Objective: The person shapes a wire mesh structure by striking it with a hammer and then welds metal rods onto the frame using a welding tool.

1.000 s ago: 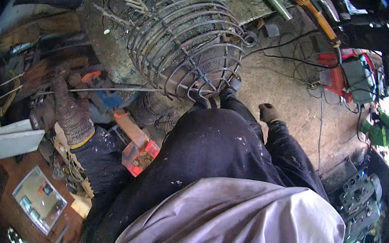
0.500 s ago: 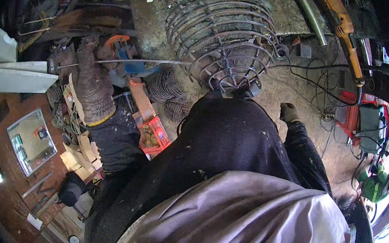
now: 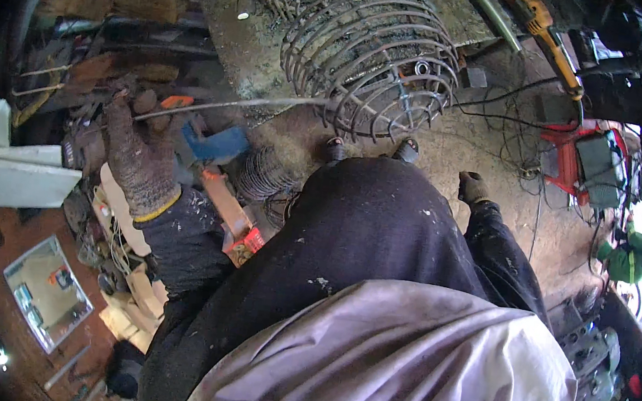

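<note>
Your nearer left hand [image 3: 128,125] clasps the metal rod [image 3: 253,102], pointing right toward the steel-bar cage [image 3: 373,57]; your right hand [image 3: 474,188] is curled.

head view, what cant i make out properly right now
In the head view:
Left hand: dim and blurred; whether its fingers close on the rod is unclear.
Right hand: curled fingers hide whether anything is inside.
Red box: partly hidden by dark clothing.
Orange power tool: cut off by the top edge.
</note>
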### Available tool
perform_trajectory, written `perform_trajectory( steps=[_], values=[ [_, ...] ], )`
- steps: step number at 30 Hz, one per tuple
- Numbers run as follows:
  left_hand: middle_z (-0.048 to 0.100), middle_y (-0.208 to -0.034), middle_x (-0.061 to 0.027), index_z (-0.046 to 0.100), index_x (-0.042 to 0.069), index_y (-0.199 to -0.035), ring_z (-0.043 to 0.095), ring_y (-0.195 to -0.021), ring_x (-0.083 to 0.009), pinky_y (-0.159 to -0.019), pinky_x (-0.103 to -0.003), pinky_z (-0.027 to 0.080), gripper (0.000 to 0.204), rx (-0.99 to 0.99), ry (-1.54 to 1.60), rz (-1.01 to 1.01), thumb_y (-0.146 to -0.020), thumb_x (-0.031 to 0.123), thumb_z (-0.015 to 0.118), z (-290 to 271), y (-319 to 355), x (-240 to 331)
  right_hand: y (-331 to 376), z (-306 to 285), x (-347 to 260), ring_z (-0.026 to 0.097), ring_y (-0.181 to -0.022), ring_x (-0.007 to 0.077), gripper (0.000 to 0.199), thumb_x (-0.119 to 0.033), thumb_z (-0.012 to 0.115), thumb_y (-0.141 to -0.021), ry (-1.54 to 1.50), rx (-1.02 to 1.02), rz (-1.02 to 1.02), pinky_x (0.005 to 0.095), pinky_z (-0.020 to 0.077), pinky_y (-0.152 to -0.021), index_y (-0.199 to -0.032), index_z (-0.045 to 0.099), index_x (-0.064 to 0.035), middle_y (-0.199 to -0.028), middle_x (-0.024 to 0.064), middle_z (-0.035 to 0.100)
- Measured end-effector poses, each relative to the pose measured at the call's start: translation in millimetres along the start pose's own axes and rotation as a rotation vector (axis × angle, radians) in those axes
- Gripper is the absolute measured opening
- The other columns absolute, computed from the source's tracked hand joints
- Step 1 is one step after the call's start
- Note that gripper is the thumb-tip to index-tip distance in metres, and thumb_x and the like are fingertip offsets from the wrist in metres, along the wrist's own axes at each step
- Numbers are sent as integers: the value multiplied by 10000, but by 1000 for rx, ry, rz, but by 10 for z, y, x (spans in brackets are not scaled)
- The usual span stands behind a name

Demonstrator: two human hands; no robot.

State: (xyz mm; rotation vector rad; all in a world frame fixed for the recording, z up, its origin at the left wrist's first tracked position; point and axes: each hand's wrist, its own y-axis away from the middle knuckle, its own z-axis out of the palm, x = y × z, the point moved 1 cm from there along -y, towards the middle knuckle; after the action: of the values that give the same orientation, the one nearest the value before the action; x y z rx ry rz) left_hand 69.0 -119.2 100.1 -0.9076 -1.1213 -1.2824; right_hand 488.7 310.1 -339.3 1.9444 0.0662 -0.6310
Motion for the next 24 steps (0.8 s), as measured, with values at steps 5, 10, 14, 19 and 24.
perform_trajectory(
  steps=[5,10,14,19,24],
  values=[
    [746,-1047,-113,691,68,-1168,729,-871,-193,-676,-304,594,320,-296,16,-68,-974,320,737,-66,-387,-332,414,613,278,646,-645,190,496,-412,648,-951,-190,81,-3,372,509,-589,-1187,679,23,-795,79,694],
    [732,-1017,-102,672,82,-1217,707,-792,-192,-670,-334,590,303,-489,-223,241,-1000,290,705,150,-629,-440,1091,1153,150,661,-644,195,453,-383,632,-970,-193,109,63,338,527,-591,-1190,688,9,-825,95,696],
    [728,-1027,-102,665,70,-1236,717,-771,-208,-684,-332,594,309,-656,-423,553,-1008,277,694,372,-775,-451,1369,1442,489,656,-718,215,469,-335,647,-945,-200,180,133,379,522,-619,-1226,673,40,-850,84,699],
    [725,-1059,-105,665,46,-1253,734,-864,-214,-723,-326,602,327,-770,-130,195,-1004,255,697,653,-811,-482,1620,1637,990,727,-968,320,588,-431,617,-935,57,197,129,439,551,-890,-1280,656,45,-1108,213,750],
    [725,-1110,-102,668,34,-1245,734,-929,-206,-773,-344,620,320,-785,-605,1079,-999,236,704,759,-956,-268,1821,1725,687,724,-871,263,566,-414,661,-916,-129,241,165,413,565,-751,-1265,673,30,-973,169,758]
  ],
)
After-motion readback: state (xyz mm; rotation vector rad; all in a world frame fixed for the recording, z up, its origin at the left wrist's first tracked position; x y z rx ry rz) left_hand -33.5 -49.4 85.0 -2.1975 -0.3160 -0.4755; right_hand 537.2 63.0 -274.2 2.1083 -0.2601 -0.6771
